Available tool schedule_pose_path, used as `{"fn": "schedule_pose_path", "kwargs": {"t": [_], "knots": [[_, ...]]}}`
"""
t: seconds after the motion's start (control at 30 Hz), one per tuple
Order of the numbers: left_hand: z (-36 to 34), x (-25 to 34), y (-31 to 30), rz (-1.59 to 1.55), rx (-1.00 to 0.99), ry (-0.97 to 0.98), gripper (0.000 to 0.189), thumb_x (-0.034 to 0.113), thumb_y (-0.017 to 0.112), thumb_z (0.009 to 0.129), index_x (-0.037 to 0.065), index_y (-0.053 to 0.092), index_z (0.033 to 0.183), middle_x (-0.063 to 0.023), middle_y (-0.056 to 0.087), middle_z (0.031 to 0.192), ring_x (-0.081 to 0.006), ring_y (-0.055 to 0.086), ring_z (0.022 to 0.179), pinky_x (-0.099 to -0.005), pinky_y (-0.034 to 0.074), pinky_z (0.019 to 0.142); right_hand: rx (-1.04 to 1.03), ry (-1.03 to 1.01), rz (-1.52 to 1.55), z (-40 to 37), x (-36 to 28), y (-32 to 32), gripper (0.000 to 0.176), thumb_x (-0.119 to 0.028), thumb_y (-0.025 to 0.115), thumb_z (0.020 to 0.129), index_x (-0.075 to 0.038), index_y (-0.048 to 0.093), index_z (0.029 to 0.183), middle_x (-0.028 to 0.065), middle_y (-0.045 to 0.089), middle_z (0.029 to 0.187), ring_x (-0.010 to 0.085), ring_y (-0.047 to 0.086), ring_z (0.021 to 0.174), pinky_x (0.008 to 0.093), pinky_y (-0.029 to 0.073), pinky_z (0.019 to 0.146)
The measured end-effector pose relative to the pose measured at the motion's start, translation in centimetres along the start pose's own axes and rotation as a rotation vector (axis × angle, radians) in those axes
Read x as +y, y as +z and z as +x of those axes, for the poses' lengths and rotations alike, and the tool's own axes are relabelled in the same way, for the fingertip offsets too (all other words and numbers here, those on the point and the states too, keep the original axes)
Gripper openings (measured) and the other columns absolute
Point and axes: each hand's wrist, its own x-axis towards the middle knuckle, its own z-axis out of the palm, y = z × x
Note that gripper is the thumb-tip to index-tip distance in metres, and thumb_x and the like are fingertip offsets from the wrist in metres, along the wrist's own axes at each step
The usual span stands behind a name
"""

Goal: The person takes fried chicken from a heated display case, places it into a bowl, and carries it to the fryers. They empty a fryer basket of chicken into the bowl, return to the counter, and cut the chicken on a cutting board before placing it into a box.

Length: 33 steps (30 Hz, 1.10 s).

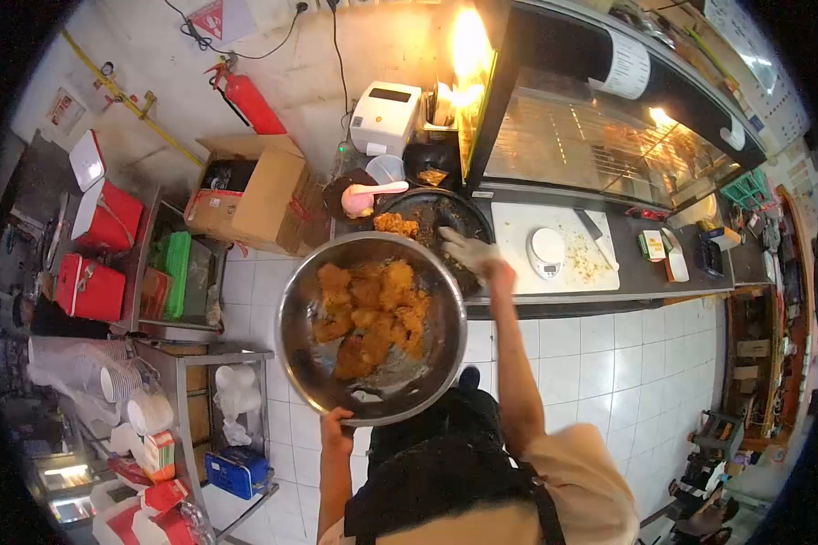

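The left hand (pixel 336 425) is closed on the near rim of a steel mixing bowl (pixel 302 363); only the knuckles show, as the fingers curl under the rim. The bowl is held in the air, loaded with fried chicken pieces (pixel 373 313). Past its far rim, the gloved right hand (pixel 468 250) lies over a dark round pan (pixel 450 216). Whether its fingers pinch anything cannot be told. The bowl hides the pan's near edge. More fried pieces (pixel 395 223) sit just left of that hand. To its right, near the counter edge, a white cutting board (pixel 600 263) carries a kitchen scale (pixel 547 250). Tiled floor (pixel 609 363) lies open below the counter, with a wire shelf (pixel 177 363) to the bowl's left.
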Motion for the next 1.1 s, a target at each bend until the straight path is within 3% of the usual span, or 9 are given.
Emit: {"fn": "schedule_pose_path", "kwargs": {"t": [0.1,0.17,0.33,0.5,0.6,0.83,0.9,1.03,1.1], "knots": [[5.1,-1.9,2.1,0.004,-0.058,-0.044,0.023,-0.004,0.059,0.064,0.003,0.058,0.086,-0.0037,0.055,0.075,-0.0189,0.058,0.071,-0.0335,0.051,0.066,0.015,0.087,0.302,-4.8,-3.0,-9.3,0.032,-0.023,0.046,0.095,0.0,0.058,0.115,0.0113,0.066,0.108,0.0209,0.064,0.093,0.0341,0.052,0.08],[4.7,-1.7,7.1,0.021,-0.026,-0.034,0.025,-0.006,0.06,0.064,0.006,0.056,0.086,-0.002,0.054,0.074,-0.0175,0.056,0.068,-0.0314,0.05,0.06,0.1,0.07,0.381,-9.0,-8.3,-12.5,0.034,-0.023,0.047,0.095,0.001,0.058,0.117,0.0109,0.063,0.116,0.0202,0.061,0.102,0.0332,0.05,0.085],[7.7,-1.9,11.9,0.035,-0.033,0.0,0.032,-0.007,0.058,0.066,0.005,0.055,0.096,-0.0028,0.057,0.082,-0.0171,0.058,0.065,-0.0294,0.051,0.058,0.223,0.132,0.405,-12.6,-9.5,-19.4,0.031,-0.018,0.051,0.093,0.002,0.056,0.117,0.0117,0.062,0.113,0.0221,0.06,0.103,0.039,0.053,0.085],[11.6,-2.1,14.1,0.013,-0.139,0.043,0.017,-0.002,0.059,0.068,0.005,0.055,0.084,-0.0033,0.057,0.077,-0.0167,0.056,0.06,-0.0298,0.047,0.052,0.225,0.2,0.395,-12.2,-8.1,-19.5,0.028,-0.017,0.052,0.094,0.002,0.057,0.115,0.012,0.063,0.109,0.0219,0.061,0.1,0.038,0.053,0.082],[10.1,-0.6,20.2,0.219,-0.097,0.116,0.019,0.004,0.061,0.071,0.004,0.056,0.09,-0.0058,0.059,0.08,-0.0202,0.061,0.067,-0.0331,0.054,0.059,0.162,0.249,0.412,-11.1,-7.4,-18.2,0.027,-0.017,0.052,0.093,0.001,0.058,0.113,0.0119,0.064,0.107,0.0219,0.062,0.098,0.0376,0.053,0.082],[8.8,-1.6,20.4,0.28,-0.078,0.13,0.032,0.018,0.063,0.078,0.003,0.055,0.106,-0.0109,0.059,0.097,-0.0246,0.063,0.085,-0.0412,0.06,0.067,0.03,0.261,0.68,-9.0,-9.9,-16.8,0.027,-0.019,0.053,0.094,0.001,0.058,0.111,0.0131,0.063,0.109,0.0221,0.061,0.102,0.0374,0.05,0.089],[9.5,-2.8,17.7,0.215,-0.067,0.152,0.029,0.02,0.063,0.081,0.011,0.054,0.107,-0.0061,0.059,0.099,-0.0226,0.062,0.093,-0.0389,0.06,0.069,0.024,0.246,0.842,-8.7,-10.6,-17.2,0.029,-0.018,0.052,0.094,0.003,0.057,0.113,0.0142,0.062,0.112,0.0227,0.06,0.105,0.0382,0.049,0.093],[5.6,-3.3,16.0,0.34,0.223,0.293,0.027,0.025,0.057,0.084,0.008,0.056,0.105,-0.0077,0.066,0.113,-0.0199,0.061,0.101,-0.0381,0.045,0.083,-0.08,0.214,1.157,-7.9,-13.4,-16.0,0.037,-0.014,0.052,0.091,0.006,0.051,0.123,0.0186,0.057,0.123,0.0289,0.053,0.117,0.0443,0.039,0.106],[4.4,-4.2,16.0,0.403,0.274,0.637,0.028,0.011,0.061,0.082,0.004,0.056,0.109,-0.0052,0.064,0.097,-0.0173,0.059,0.093,-0.034,0.045,0.08,-0.109,0.222,1.211,-8.3,-15.0,-15.0,0.043,-0.011,0.05,0.09,0.006,0.046,0.129,0.0203,0.052,0.132,0.0315,0.047,0.126,0.0443,0.035,0.109]]}}
